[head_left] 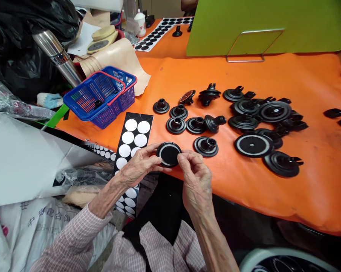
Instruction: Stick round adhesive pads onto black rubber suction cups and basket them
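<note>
1. Lengthwise, an orange table cover [306, 189] fills most of the view; its near edge sags past the hands, and a wide bare band lies along it on the right.
2. Upright green board [258, 30] on a wire stand [255, 45]: far edge of the cover, well clear of the hands.
3. Blue plastic basket [98, 96] with red handles: left end of the cover, holding one black fitting [98, 104].
4. Black sheet of white round stickers [132, 151]: lies beside the basket, overhangs the near edge, and passes beneath the left hand.
5. Black flanged fittings [245, 117]: loose group right of the sheet, with open orange between them; the nearest [206, 146] sits just beside the right hand.
6. Left hand [138, 168] and right hand [196, 177]: both closed in a pinch, gripping one disc.
7. Round black disc [169, 155] with pale ring: held between both hands, just over the cover's near edge.
</note>
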A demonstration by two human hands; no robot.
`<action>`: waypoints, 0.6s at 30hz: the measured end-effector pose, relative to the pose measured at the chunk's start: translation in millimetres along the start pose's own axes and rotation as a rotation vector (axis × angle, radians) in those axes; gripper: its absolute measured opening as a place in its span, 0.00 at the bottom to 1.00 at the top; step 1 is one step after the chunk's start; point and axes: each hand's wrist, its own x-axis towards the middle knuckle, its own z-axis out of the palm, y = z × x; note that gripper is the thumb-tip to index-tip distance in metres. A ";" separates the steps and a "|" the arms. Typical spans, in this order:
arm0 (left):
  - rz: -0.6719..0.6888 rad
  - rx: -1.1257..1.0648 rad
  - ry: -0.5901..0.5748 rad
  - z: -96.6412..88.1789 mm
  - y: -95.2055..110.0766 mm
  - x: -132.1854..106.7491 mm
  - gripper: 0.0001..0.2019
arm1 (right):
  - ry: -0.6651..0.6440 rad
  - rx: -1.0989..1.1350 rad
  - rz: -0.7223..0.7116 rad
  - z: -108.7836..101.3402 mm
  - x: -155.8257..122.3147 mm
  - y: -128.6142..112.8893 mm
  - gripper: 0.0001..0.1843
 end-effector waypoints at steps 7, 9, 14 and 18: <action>-0.001 -0.007 0.012 -1.2 -1.8 -0.2 0.18 | 0.049 -0.038 -0.034 5.0 -2.3 2.9 0.11; 0.009 -0.010 0.024 -2.5 -3.6 0.4 0.17 | 0.067 -0.057 -0.059 7.1 -3.2 4.1 0.10; 0.047 -0.008 0.041 -6.4 -9.6 0.2 0.18 | 0.086 -0.130 -0.114 12.0 -5.5 7.5 0.09; 0.063 -0.009 0.071 -7.7 -11.9 -0.3 0.16 | 0.093 -0.188 -0.168 16.9 -6.0 14.3 0.09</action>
